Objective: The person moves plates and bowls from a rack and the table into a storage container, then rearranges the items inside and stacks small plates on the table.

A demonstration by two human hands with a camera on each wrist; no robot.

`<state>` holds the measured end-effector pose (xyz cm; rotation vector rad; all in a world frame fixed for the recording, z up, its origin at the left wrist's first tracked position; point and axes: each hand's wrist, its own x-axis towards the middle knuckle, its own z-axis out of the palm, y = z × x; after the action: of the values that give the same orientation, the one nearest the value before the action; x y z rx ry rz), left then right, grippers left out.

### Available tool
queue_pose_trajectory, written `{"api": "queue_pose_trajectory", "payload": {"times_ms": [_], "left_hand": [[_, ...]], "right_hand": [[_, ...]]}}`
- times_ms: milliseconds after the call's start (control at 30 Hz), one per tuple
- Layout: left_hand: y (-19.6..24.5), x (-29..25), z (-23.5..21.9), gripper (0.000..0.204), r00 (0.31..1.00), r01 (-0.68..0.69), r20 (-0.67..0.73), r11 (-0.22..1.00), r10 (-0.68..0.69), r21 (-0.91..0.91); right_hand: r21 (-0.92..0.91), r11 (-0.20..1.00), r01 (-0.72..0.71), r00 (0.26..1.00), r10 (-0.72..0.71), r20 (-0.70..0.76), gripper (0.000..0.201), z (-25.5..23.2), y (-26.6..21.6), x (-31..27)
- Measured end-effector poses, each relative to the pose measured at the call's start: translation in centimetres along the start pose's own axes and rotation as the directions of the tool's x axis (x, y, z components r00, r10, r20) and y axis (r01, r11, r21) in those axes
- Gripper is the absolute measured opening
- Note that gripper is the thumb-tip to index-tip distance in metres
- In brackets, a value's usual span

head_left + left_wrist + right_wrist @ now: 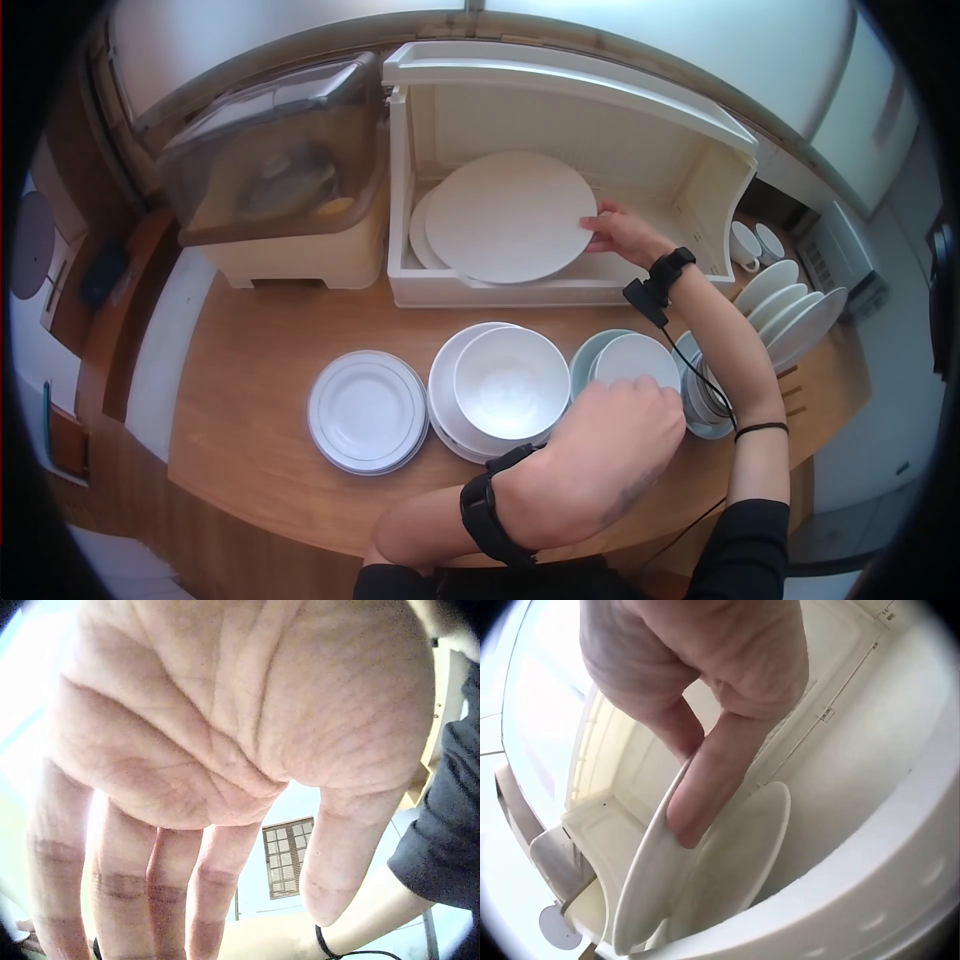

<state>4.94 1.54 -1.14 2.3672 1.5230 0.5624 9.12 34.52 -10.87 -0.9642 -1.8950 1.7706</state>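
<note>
My right hand (625, 232) pinches the right edge of a large white plate (510, 215), thumb on one face and fingers on the other. That plate (649, 877) leans upright inside a cream dish box (660, 150). Behind it stands a smaller white plate (422, 232), partly hidden in the head view. My left hand (610, 455) hovers over the front of the table, near a small white plate (635, 360) stacked on green dishes. In the left wrist view, its palm faces the camera and its fingers (120, 885) hang loosely with nothing in them.
A stack of rimmed plates (367, 412) and a white bowl (511, 383) on plates stand on the wooden table (270, 330). A lidded box (285, 190) is at left. Upright plates (800, 325) fill a rack at right, with cups (744, 245) behind.
</note>
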Motion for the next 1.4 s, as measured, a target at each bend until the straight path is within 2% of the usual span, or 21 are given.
{"api": "queue_pose_trajectory", "payload": {"times_ms": [200,333,533,600,733,800,1033,1100,1133,1200,1233,1300,1400], "left_hand": [[-0.1,0.1,0.5,0.028,1.0,0.003,-0.013,1.0,-0.003,0.0],[-0.1,0.3,0.7,0.028,1.0,0.003,-0.019,1.0,-0.003,0.005],[-0.3,0.0,0.8,0.028,0.997,-0.024,-0.067,1.0,0.025,0.016],[-0.3,-0.1,0.7,0.028,0.997,-0.024,-0.067,0.999,0.026,0.025],[-0.3,0.1,0.5,0.028,1.0,-0.015,-0.027,1.0,0.016,0.027],[-0.3,0.1,0.6,0.028,1.0,-0.01,-0.026,1.0,0.011,0.019],[-0.2,0.3,0.6,0.027,1.0,0.004,-0.021,1.0,-0.004,0.02],[-0.2,0.4,0.7,0.027,1.0,0.009,-0.007,1.0,-0.008,0.017],[-0.1,0.5,0.7,0.027,1.0,0.015,0.001,1.0,-0.015,0.016],[-0.2,0.6,0.9,0.027,1.0,0.016,0.004,1.0,-0.016,0.007],[-0.3,0.7,1.0,0.028,1.0,0.022,0.002,1.0,-0.022,0.0],[-0.1,0.6,1.1,0.028,1.0,0.016,-0.007,1.0,-0.016,0.003],[0.0,0.7,1.1,0.028,1.0,0.021,-0.005,1.0,-0.021,-0.003]], "right_hand": [[-0.016,0.995,0.103,0.994,-0.103,-0.033,0.019,-0.7,-0.5,0.9],[-0.028,0.995,0.093,0.995,-0.094,-0.034,0.019,-0.3,0.1,1.8],[0.019,1.0,0.022,1.0,-0.022,-0.021,0.015,0.4,1.4,2.3],[-0.038,0.998,-0.052,0.999,0.052,-0.004,0.014,0.4,1.7,2.4],[-0.048,0.994,-0.094,0.995,0.096,0.024,0.014,0.6,1.7,2.3],[-0.147,0.979,-0.145,0.987,0.153,0.047,0.014,0.7,1.1,2.1],[-0.161,0.956,-0.246,0.962,0.262,0.082,0.024,1.7,0.6,1.2],[-0.536,0.818,-0.207,0.959,0.278,0.055,0.038,2.1,0.2,1.0],[-0.534,0.819,-0.211,0.959,0.28,0.051,0.038,2.1,0.1,1.0],[-0.681,0.713,-0.165,0.965,0.258,0.036,0.052,2.3,-0.3,0.9],[-0.679,0.716,-0.163,0.967,0.254,0.035,0.052,2.7,-0.5,0.9],[-0.752,0.631,-0.192,0.97,0.239,-0.047,0.061,3.3,-1.0,0.5],[-0.779,0.606,-0.162,0.965,0.262,0.004,0.062,3.5,-1.2,0.8]]}}
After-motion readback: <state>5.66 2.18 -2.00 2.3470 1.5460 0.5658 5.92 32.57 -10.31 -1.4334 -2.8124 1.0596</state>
